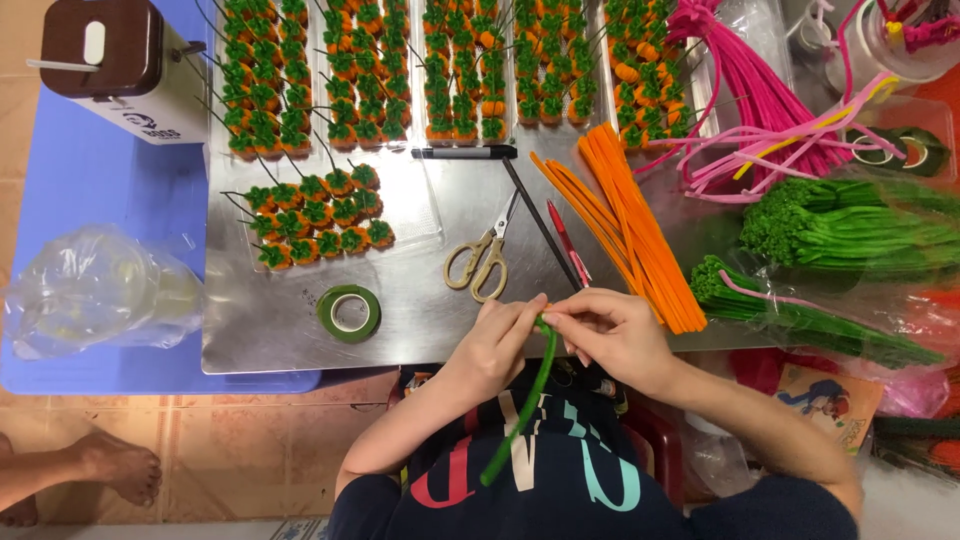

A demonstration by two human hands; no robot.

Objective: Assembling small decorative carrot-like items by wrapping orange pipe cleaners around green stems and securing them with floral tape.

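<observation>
My left hand (492, 345) and my right hand (612, 335) meet at the near edge of a metal tray (420, 310). Both pinch the top of a green pipe cleaner (525, 400), which hangs down over my lap. A small orange piece shows between the fingertips (545, 303). Just beyond my right hand lies a bundle of orange pipe cleaners (630, 230). Scissors (482, 260) with beige handles lie just beyond my left hand.
Rows of small orange-and-green pipe-cleaner carrots (320, 220) fill the tray's far part. A roll of green tape (349, 312) lies at the left. Green (830, 225) and pink pipe cleaners (760, 110) lie right. A clear bag (95, 290) and a brown box (110, 55) sit on a blue stool. A bare foot (110, 465) rests at the lower left.
</observation>
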